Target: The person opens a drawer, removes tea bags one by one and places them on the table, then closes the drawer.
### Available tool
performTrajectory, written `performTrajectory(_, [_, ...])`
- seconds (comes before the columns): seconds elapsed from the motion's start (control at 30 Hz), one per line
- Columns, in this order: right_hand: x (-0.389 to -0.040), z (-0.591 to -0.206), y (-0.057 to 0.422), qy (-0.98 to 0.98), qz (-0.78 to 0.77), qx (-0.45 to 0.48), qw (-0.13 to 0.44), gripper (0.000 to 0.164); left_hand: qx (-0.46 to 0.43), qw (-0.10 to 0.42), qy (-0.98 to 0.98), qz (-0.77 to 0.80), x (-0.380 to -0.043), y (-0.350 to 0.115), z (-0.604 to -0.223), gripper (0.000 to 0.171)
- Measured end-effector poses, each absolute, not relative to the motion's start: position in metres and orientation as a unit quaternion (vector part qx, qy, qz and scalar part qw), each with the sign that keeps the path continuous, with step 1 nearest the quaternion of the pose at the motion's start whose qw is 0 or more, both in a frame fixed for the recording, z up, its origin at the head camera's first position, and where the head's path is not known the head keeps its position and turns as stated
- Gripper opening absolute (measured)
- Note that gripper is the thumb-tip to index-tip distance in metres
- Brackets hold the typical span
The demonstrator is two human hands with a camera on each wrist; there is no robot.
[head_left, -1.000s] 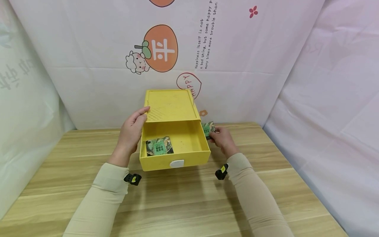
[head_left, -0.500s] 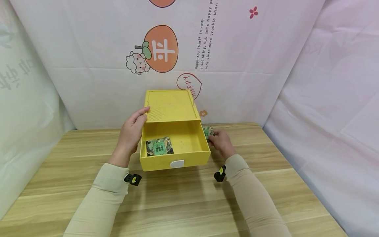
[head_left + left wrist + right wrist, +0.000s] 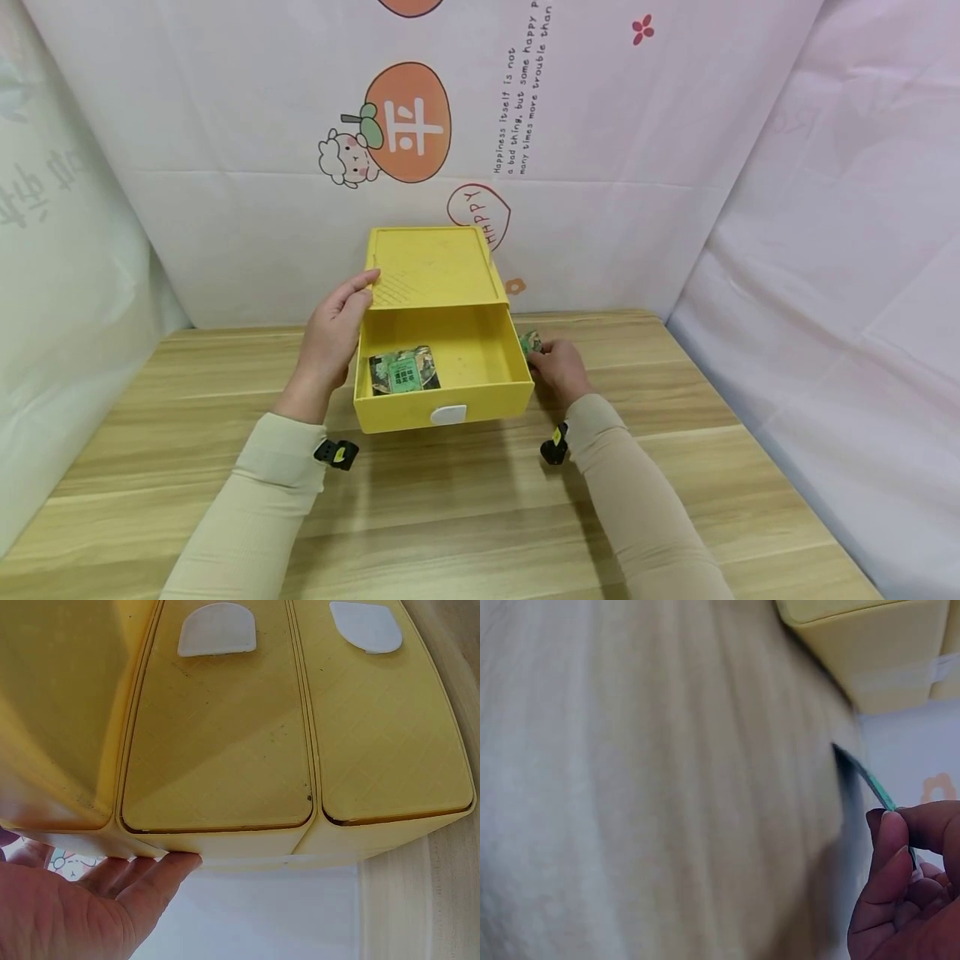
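Observation:
A yellow drawer cabinet point(image 3: 435, 262) stands at the back of the table, its top drawer point(image 3: 472, 354) pulled out. Inside that drawer, at the front left, lies a green printed sachet point(image 3: 405, 372). My left hand point(image 3: 330, 337) rests against the cabinet's left side, fingers extended along the wall, as the left wrist view also shows. To the right of the drawer, my right hand point(image 3: 562, 367) pinches a second green sachet point(image 3: 530, 342) between thumb and fingers. In the right wrist view this held sachet point(image 3: 877, 789) appears edge-on, tilted, close over the table.
Two lower drawers are pushed in, each with a white handle point(image 3: 217, 630). The top drawer's handle point(image 3: 448, 414) faces me. A printed white cloth point(image 3: 600, 208) hangs right behind the cabinet. Wood-grain table point(image 3: 450, 517) extends in front and to both sides.
My right hand has come slightly down and toward me with the sachet, and less of the sachet shows now. My left hand, the cabinet and the sachet in the drawer stay put.

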State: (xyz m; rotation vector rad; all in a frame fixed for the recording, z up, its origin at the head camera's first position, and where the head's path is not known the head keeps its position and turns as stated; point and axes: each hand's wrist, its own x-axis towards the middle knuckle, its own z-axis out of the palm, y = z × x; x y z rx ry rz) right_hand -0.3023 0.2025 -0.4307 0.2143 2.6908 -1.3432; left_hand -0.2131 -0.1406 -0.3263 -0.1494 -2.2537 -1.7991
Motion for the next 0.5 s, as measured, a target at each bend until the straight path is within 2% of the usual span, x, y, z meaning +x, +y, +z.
performTrajectory(0.2, [-0.3069,-0.4386,0.2028,0.913,-0.398,0.073,0.051,0.020,-0.049,0.128,-0.776,-0.616,-0.2133,-0.1404,-0.3264,0.047])
performTrajectory(0.5, [-0.3083,-0.4414,0.2000,0.945,-0.322,0.053,0.010,0.030,-0.053,0.130,-0.776,-0.615,-0.2138,-0.1409,-0.3275,0.048])
